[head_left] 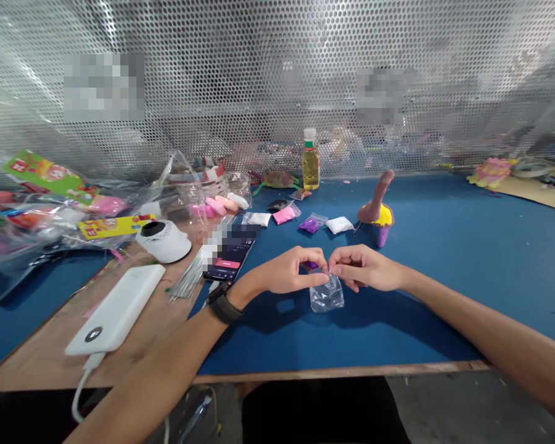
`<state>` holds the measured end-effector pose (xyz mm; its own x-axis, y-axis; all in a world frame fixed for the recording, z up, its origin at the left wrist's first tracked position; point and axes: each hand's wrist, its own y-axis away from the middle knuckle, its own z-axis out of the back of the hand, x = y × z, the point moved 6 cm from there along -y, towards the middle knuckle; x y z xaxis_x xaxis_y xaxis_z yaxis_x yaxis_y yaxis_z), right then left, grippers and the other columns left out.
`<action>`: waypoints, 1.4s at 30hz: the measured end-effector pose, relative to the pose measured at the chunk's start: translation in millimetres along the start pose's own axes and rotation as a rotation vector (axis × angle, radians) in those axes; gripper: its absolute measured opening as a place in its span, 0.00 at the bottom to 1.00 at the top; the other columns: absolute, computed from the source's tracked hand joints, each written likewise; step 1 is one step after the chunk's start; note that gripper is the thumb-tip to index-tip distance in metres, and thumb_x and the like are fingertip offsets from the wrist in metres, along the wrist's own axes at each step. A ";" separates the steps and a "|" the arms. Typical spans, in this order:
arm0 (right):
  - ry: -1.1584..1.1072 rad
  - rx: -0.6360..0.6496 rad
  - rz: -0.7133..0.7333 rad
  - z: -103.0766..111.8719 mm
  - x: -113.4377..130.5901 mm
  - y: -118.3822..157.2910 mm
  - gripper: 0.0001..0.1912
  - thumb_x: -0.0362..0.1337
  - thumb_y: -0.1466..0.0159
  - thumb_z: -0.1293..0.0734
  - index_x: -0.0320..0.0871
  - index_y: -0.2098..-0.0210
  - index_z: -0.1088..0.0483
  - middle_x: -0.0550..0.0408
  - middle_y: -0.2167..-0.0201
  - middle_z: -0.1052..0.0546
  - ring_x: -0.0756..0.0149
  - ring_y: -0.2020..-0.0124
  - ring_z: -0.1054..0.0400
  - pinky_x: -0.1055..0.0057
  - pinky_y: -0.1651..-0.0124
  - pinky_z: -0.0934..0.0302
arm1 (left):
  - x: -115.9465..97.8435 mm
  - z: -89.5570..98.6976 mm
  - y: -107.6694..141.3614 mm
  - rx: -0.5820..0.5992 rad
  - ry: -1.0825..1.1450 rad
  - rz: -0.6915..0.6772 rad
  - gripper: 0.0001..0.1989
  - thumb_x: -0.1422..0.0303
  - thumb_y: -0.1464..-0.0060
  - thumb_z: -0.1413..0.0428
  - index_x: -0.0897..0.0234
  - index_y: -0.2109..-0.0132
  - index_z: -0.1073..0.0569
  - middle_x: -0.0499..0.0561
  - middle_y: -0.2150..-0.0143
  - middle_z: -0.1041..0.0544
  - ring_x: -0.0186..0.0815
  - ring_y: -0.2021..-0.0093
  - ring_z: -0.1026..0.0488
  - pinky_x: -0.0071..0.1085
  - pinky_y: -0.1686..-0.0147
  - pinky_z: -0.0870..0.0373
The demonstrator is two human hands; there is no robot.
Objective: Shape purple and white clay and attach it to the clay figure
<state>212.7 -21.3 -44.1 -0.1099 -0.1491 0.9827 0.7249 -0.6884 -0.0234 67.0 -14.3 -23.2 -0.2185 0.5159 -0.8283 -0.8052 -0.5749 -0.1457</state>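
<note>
A small clear plastic bag (pixel 327 296) hangs between my hands above the blue mat. My left hand (pixel 296 270) is closed, thumb and fingers pinching its top edge; a bit of purple (pixel 310 265) shows behind those fingers. My right hand (pixel 367 266) pinches the same edge from the other side, fingertips close to the left ones. Just beyond stand a brown, yellow and purple clay figure (pixel 383 213), a white clay packet (pixel 339 225) and a purple clay packet (pixel 312 222). Further left lie a pink packet (pixel 285 214) and another white packet (pixel 259 219).
A phone (pixel 234 253) lies beside silvery wires (pixel 192 274). Left are a white power bank (pixel 120 308) with a cable, a white camera-like device (pixel 166 242) and plastic-wrapped packages (pixel 50 179). A bottle of yellow liquid (pixel 311 163) stands before a perforated metal panel (pixel 259 74).
</note>
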 end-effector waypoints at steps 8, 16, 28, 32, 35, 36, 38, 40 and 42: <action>0.033 -0.121 0.073 6.9 2.7 0.4 0.18 0.51 0.32 0.30 0.41 0.64 0.30 0.63 0.80 0.29 0.74 0.81 0.36 0.75 0.76 0.42 | 14.3 -7.9 -3.8 -0.113 0.174 0.154 0.16 0.55 0.44 0.36 0.65 0.65 0.20 0.47 0.69 0.27 0.31 0.69 0.34 0.29 0.68 0.35; -0.059 -0.058 -0.029 4.3 -3.7 -0.5 0.17 0.51 0.31 0.32 0.42 0.63 0.31 0.63 0.82 0.29 0.76 0.83 0.40 0.77 0.81 0.52 | 11.8 -7.0 -4.1 -0.067 0.138 0.163 0.12 0.60 0.49 0.32 0.64 0.69 0.20 0.47 0.68 0.26 0.30 0.69 0.33 0.30 0.66 0.35; 0.018 0.094 -0.159 -2.6 -9.4 2.6 0.18 0.53 0.27 0.36 0.43 0.57 0.33 0.60 0.74 0.24 0.71 0.74 0.25 0.80 0.80 0.44 | 12.8 -1.9 -2.1 -0.016 0.046 0.113 0.08 0.64 0.47 0.34 0.63 0.67 0.21 0.47 0.65 0.26 0.31 0.67 0.32 0.31 0.62 0.36; 0.076 0.102 -0.114 -3.3 -6.1 3.1 0.18 0.52 0.27 0.37 0.42 0.53 0.31 0.57 0.73 0.21 0.70 0.72 0.24 0.79 0.79 0.41 | 12.9 -0.5 -2.1 -0.001 0.061 0.123 0.09 0.64 0.48 0.33 0.64 0.67 0.21 0.46 0.66 0.28 0.30 0.68 0.35 0.30 0.64 0.38; 0.061 0.066 -0.077 -3.0 -3.3 2.1 0.18 0.51 0.29 0.32 0.41 0.54 0.29 0.58 0.73 0.21 0.70 0.73 0.24 0.79 0.78 0.41 | 14.0 1.3 -2.0 0.002 0.085 0.128 0.10 0.63 0.49 0.32 0.65 0.66 0.21 0.46 0.66 0.28 0.29 0.68 0.35 0.30 0.63 0.38; 0.047 0.055 -0.064 -3.0 -2.8 1.7 0.17 0.50 0.30 0.31 0.41 0.55 0.28 0.59 0.74 0.22 0.70 0.73 0.24 0.79 0.78 0.41 | 14.7 1.8 -2.0 0.001 0.095 0.129 0.10 0.62 0.49 0.32 0.65 0.66 0.21 0.46 0.66 0.28 0.29 0.67 0.35 0.30 0.63 0.38; 0.018 0.047 -0.044 -3.3 -3.2 0.6 0.16 0.50 0.30 0.31 0.41 0.56 0.28 0.59 0.74 0.23 0.72 0.75 0.25 0.79 0.78 0.42 | 16.0 2.3 -1.9 0.003 0.104 0.128 0.10 0.62 0.49 0.32 0.65 0.66 0.21 0.46 0.66 0.28 0.30 0.67 0.35 0.30 0.63 0.38; -0.004 0.049 -0.045 -3.5 -6.4 -0.6 0.16 0.50 0.29 0.32 0.42 0.57 0.29 0.60 0.76 0.24 0.73 0.76 0.27 0.79 0.80 0.44 | 16.9 2.5 -1.9 0.005 0.096 0.123 0.10 0.62 0.48 0.33 0.65 0.66 0.21 0.46 0.66 0.29 0.30 0.67 0.35 0.30 0.63 0.38; -0.053 0.062 -0.067 -4.5 -11.2 -1.8 0.17 0.51 0.29 0.33 0.42 0.58 0.29 0.62 0.77 0.27 0.73 0.78 0.27 0.80 0.82 0.47 | 17.0 2.8 -1.9 0.009 0.082 0.110 0.09 0.63 0.47 0.33 0.64 0.66 0.20 0.46 0.67 0.29 0.30 0.67 0.36 0.30 0.63 0.39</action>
<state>209.6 -21.6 -55.9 -0.1246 -0.0650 0.9901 0.7582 -0.6499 0.0528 63.2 -2.6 -35.5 -0.2603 0.3958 -0.8807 -0.7840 -0.6190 -0.0465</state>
